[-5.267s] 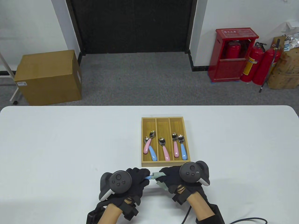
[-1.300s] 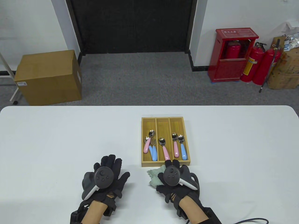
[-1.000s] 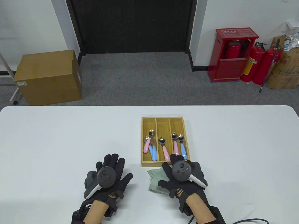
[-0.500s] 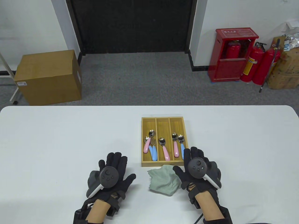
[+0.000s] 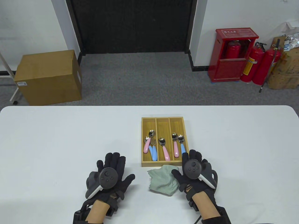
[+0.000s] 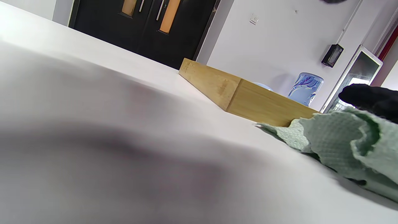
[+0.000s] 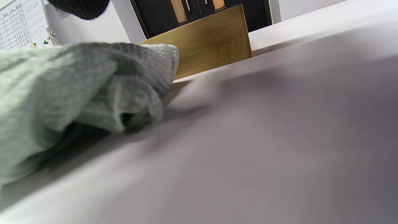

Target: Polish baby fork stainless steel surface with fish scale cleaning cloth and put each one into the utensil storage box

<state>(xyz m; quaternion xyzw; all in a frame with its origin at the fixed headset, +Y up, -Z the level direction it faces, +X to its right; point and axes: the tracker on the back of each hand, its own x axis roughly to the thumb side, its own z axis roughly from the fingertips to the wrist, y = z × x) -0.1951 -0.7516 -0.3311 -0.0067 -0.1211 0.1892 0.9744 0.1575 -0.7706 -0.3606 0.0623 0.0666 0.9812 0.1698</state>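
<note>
Forks: six baby forks lie inside the utensil storage box (image 5: 142,140), all with steel heads pointing away from the hands and coloured handles toward them.
Left compartment: a pink-handled fork (image 5: 146,145), a blue-handled fork (image 5: 153,151) and a second blue-handled fork (image 5: 151,140) crowded together and overlapping; which blue handle belongs to which steel head is hard to tell.
Middle compartment: one pink-handled fork (image 5: 164,149), slightly slanted.
Right compartment: a pink-handled fork (image 5: 175,145) and a blue-handled fork (image 5: 181,143) side by side; the near end of the blue handle is hidden behind the right hand's fingertips.
Box: light wood, three long compartments, just beyond the right hand (image 5: 195,171) and forward-right of the left hand (image 5: 109,173).
Cloth: the pale green fish scale cleaning cloth (image 5: 162,179) lies crumpled on the table (image 5: 46,140), between the two hands, its far edge touching or just short of the box's near wall.
Right hand: flat on the table with fingers straight, holding nothing; its thumb lies against the cloth's right edge and its fingertips reach the box's near right corner.
Left hand: palm down on the table with fingers spread and straight, holding nothing, near the cloth but apart from it.
</note>
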